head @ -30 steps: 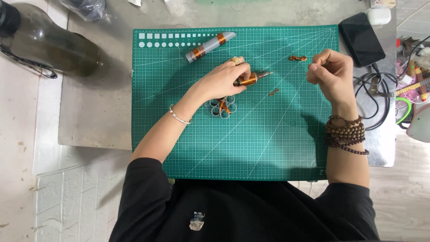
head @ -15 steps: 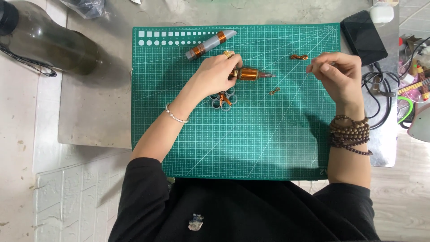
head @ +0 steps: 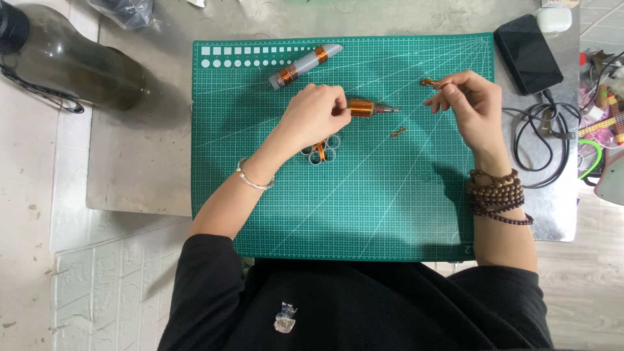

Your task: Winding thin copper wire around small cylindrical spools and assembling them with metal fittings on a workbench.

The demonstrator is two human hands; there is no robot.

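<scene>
Hands 2 (head: pixel 315 117) (head: pixel 469 107) | copper-wound tools 2 (head: pixel 367 108) (head: pixel 305 65) | copper bits 2 (head: pixel 428 82) (head: pixel 398 132)

This looks like a small hobby or craft workplace, perhaps in a home. A green cutting mat (head: pixel 338 195) with printed grid lines lies on a grey tabletop (head: pixel 136 162). At the right edge there are tangled black cables (head: pixel 543 140), a dark phone (head: pixel 528 53) and a heap of colourful small items (head: pixel 601 120). A dark bottle (head: pixel 71 62) lies at the left, and the floor (head: pixel 39 260) is pale.
</scene>
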